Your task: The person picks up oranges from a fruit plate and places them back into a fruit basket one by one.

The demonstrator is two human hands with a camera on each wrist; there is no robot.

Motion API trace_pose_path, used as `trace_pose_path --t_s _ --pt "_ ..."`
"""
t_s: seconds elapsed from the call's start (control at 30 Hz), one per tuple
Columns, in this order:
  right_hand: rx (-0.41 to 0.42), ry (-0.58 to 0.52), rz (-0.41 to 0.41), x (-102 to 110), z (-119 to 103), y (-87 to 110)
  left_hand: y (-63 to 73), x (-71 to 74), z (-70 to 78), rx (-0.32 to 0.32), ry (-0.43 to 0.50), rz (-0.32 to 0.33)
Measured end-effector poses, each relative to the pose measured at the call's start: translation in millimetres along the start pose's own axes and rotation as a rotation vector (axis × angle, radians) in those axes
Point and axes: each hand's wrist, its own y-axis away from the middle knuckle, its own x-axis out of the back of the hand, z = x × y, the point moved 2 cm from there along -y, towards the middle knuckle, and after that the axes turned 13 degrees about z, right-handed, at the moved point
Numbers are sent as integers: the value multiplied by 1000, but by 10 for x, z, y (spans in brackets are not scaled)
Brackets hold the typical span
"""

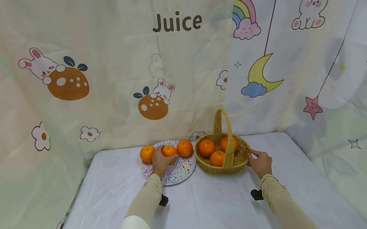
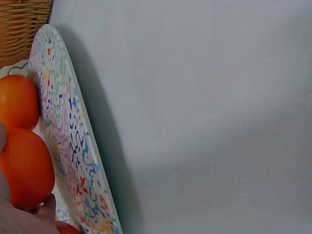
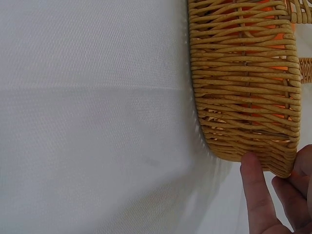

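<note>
My left hand (image 1: 162, 161) grips an orange (image 2: 29, 168), the middle one of a row over a round plate (image 2: 80, 146) with a colourful squiggle pattern. To its left on the plate lies another orange (image 1: 147, 154), and to its right a third orange (image 1: 184, 148). Just right of the plate stands a wicker basket (image 1: 228, 169) with a tall arched handle, holding three oranges (image 1: 206, 148). At the basket's right end, my right hand (image 1: 260, 162) pinches the rim between thumb and fingers. One straight finger (image 3: 256, 187) touches the wicker wall in the right wrist view.
A white cloth (image 1: 211, 212) covers the table. Behind and at the sides hangs a printed curtain (image 1: 114, 100) with rabbits, fruit and stars. The plate and basket sit close together near the table's back edge.
</note>
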Motion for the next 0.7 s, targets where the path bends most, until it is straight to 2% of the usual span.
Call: trace_pose_path --t_s 0.23,0.53,0.7 --pt "18 8 -6 8 -3 20 -46 44 56 -1 38 -21" --pt "25 -3 -2 8 -4 7 -78 50 288 4 21 -25" --pt "39 -4 15 -7 23 -19 -106 22 417 -23 46 -51"
